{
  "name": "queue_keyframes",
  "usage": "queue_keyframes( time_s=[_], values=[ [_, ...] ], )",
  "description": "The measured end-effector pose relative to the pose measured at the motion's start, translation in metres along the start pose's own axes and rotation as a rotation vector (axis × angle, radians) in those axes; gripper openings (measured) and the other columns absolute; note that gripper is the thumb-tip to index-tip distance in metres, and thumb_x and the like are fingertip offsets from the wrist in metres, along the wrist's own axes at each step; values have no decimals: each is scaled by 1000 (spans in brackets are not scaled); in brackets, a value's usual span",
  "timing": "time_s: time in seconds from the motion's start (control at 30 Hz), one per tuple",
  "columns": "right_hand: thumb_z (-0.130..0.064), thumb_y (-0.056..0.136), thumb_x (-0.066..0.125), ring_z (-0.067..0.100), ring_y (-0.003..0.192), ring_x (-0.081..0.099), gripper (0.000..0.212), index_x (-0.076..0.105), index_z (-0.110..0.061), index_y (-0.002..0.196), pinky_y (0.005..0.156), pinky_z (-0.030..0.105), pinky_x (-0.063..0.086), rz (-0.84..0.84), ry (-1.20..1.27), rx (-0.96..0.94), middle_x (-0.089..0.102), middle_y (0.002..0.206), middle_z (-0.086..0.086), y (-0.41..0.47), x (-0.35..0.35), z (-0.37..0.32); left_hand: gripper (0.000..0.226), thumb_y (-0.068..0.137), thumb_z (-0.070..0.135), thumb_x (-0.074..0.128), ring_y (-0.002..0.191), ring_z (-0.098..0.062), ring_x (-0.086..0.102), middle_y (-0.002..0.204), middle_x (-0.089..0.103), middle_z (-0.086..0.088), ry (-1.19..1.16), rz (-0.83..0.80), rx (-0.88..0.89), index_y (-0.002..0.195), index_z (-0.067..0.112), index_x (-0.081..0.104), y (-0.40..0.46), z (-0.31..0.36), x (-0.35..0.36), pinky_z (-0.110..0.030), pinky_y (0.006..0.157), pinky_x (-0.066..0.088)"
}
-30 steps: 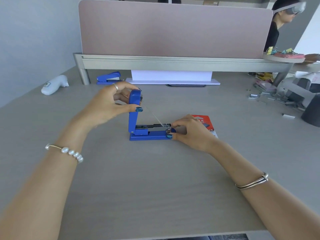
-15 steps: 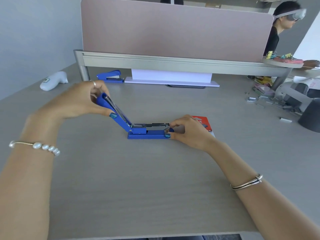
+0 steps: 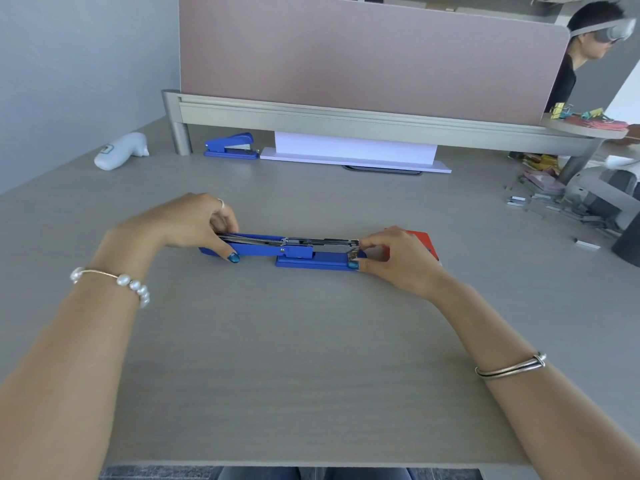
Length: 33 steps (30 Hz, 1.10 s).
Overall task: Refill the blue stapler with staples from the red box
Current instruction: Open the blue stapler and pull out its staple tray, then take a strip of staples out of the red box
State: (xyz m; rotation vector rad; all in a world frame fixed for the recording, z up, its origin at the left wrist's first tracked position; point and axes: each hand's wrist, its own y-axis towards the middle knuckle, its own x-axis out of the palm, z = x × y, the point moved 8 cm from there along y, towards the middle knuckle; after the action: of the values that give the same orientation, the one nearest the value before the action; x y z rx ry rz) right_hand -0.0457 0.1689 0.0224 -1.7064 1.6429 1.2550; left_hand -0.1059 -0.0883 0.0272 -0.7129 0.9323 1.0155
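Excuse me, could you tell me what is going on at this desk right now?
A person is refilling a blue stapler on the grey wooden desk. The left hand holds its blue top arm folded flat back to the left, baring the metal staple channel. The right hand pinches the stapler's front end, and the red staple box lies just behind that hand.

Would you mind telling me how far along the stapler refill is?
Done: the blue stapler is swung fully open, its cover lying flat on the desk. In hand: the left hand holds the cover, the right hand the front end. Left: taking staples from the red box, loading, closing.
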Motion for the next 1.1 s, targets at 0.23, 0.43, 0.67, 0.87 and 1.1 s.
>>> queue_keyframes(
  time_s=[0.23, 0.43, 0.67, 0.87, 1.1],
  values=[
    [-43, 69, 73, 8, 104, 42, 47, 62, -31, 112, 85, 17, 35, 99, -5, 76, 57, 109, -7, -2, -15, 14, 37, 64, 32, 82, 91, -7, 60, 95, 65, 14, -40, 48, 62, 95, 27, 64, 5, 23, 11, -18, 76, 44],
    [-68, 58, 66, 20, 130, 18, 86, 32, -43, 133, 104, 44, 22, -154, -250, 291, 36, 138, -8, -18, -17, 54, 32, 77, 42, 68, 100, -10, 56, 104, 63, 9, -7, 223, 244, 104, 25, 63, 5, 73, 26, -30, 86, 44],
    [-26, 73, 67, 8, 89, 54, 30, 62, -31, 102, 68, 14, 38, 116, 15, 166, 62, 104, -3, -13, -41, 41, 35, 84, 38, 61, 100, -11, 46, 104, 59, 9, 69, 330, 420, 116, 26, 58, -4, 115, 50, -23, 83, 35],
    [-18, 74, 70, -6, 107, 56, 22, 61, -24, 93, 77, 18, 42, 122, 480, 65, 67, 108, -13, -15, -46, 8, 51, 82, 44, 55, 112, -13, 44, 124, 55, 6, -16, 502, 530, 130, 31, 44, -17, 135, 41, -29, 96, 35],
    [-33, 63, 69, -5, 116, 50, 32, 65, -28, 94, 85, 24, 44, -22, 587, -43, 60, 119, -9, -19, -30, -12, 29, 77, 47, 53, 89, -12, 39, 94, 40, 7, -11, 708, 593, 100, 32, 61, -30, 145, 26, -26, 82, 32]
  ],
)
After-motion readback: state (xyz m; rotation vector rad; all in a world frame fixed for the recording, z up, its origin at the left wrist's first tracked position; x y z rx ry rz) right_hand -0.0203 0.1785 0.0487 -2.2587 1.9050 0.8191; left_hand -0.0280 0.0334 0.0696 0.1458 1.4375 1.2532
